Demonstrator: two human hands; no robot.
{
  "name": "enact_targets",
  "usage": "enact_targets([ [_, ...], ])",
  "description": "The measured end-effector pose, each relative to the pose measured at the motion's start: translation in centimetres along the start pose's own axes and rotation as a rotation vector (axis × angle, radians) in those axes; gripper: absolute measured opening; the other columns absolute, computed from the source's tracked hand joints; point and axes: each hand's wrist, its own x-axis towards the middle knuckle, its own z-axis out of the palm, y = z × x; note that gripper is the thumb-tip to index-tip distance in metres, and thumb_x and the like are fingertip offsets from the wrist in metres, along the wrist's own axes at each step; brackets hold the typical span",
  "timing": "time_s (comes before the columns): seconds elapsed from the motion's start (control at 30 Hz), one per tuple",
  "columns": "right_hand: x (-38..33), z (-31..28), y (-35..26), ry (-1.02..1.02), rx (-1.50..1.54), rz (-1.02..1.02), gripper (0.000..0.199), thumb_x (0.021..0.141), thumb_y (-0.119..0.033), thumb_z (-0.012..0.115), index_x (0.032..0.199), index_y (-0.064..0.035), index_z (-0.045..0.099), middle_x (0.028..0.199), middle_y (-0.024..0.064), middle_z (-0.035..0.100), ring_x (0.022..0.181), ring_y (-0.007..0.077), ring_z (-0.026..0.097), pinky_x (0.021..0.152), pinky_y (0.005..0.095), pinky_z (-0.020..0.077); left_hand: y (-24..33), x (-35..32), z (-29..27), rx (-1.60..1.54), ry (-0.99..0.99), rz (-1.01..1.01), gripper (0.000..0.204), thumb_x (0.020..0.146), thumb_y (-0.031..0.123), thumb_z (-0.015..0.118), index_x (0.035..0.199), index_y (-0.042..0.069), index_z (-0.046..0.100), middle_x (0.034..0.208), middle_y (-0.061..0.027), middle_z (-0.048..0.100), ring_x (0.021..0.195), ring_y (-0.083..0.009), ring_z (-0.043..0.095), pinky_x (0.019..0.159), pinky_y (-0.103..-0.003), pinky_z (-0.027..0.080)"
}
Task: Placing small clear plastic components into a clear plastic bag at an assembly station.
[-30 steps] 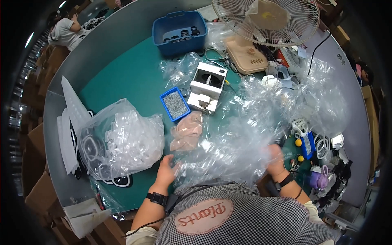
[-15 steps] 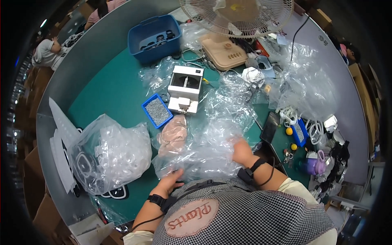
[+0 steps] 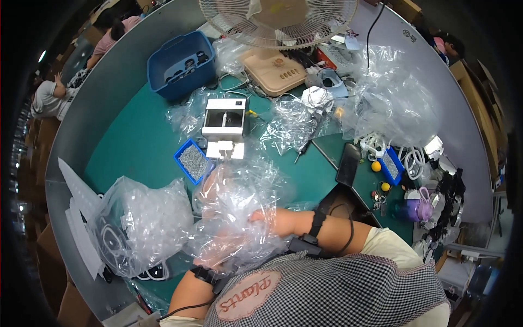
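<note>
A crumpled clear plastic bag (image 3: 256,185) lies bunched in front of my body. My right hand (image 3: 267,220) reaches across into it, with fingers curled on the film. Under the same plastic, close to my apron, is my left hand (image 3: 215,252); glare and folds hide its fingers. A pinkish flat piece (image 3: 210,185) shows partly through the film, beyond my left hand. To the left stands a full clear bag (image 3: 155,218) of whitish pieces. Ahead are a small blue tray (image 3: 193,161) of tiny silver parts and a white boxy machine (image 3: 225,125).
A blue bin (image 3: 182,65) with dark parts stands at the far left, near a tan fan base (image 3: 272,73). An electric screwdriver (image 3: 308,139), a black phone (image 3: 348,163) and a purple bottle (image 3: 417,207) lie right. Large clear bags (image 3: 392,103) heap against the partition.
My right hand has moved left toward my left hand, drawing the plastic together. The electric screwdriver is now uncovered. The whole view has shifted slightly.
</note>
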Motion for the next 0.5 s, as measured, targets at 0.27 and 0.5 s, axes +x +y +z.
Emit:
enact_targets([
  [0.27,-0.4,-3.1,-3.1,-0.205,0.011,0.395,0.074,0.084,-0.027,0.069,0.145,-0.0034,0.035,0.118,0.0272,0.06,0.103,0.0385,0.062,0.089,0.0421,0.0489,3.1,-1.2,0.7,0.027,-0.141,0.175,0.037,0.094,0.015,0.061,0.128,0.005,0.053,0.117,-0.0088,0.061,0.098,-0.0176,0.061,0.077,-0.029,0.053],
  [0.5,-9.5,-20.1,6.5,1.503,-0.548,0.56,0.052,0.074,-0.029,0.079,0.114,-0.0014,0.061,0.112,0.0199,0.062,0.105,0.0338,0.059,0.092,0.0416,0.0472,3.0,-3.6,-0.2,0.055,0.04,0.0,0.038,0.101,0.025,0.048,0.134,0.005,0.046,0.129,-0.0122,0.055,0.115,-0.0214,0.055,0.096,-0.035,0.046],
])
